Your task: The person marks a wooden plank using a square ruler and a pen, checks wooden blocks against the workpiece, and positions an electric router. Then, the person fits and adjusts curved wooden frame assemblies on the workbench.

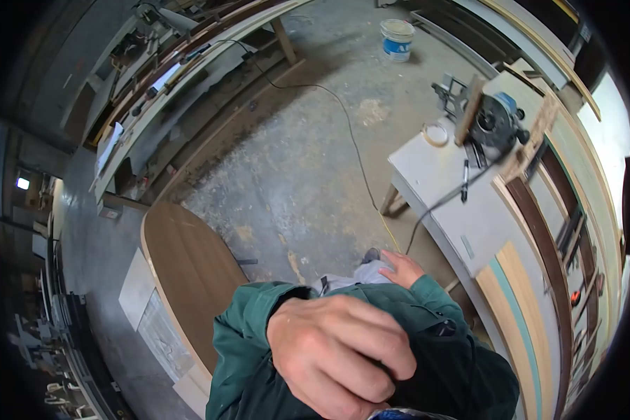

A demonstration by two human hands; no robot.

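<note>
Large in the foreground, my left hand (339,350) is raised close in front of my chest, its fingers curled and pressed together over the dark green jacket (434,364). What it grips, if anything, is hidden; a bit of blue and silver material shows below it at the bottom edge. My right hand (402,269) hangs low beside my light trousers (353,282), fingers spread, with nothing in it. It is near the edge of the grey-white worktable (462,210). A brown rounded wooden panel (189,273) stands on my left.
On the worktable are a blue power tool (493,119), a tape roll (435,134) and a black marker (465,180). A black cable (353,133) crosses the floor. A bucket (397,42) stands at the back. A long bench (189,77) runs along the upper left.
</note>
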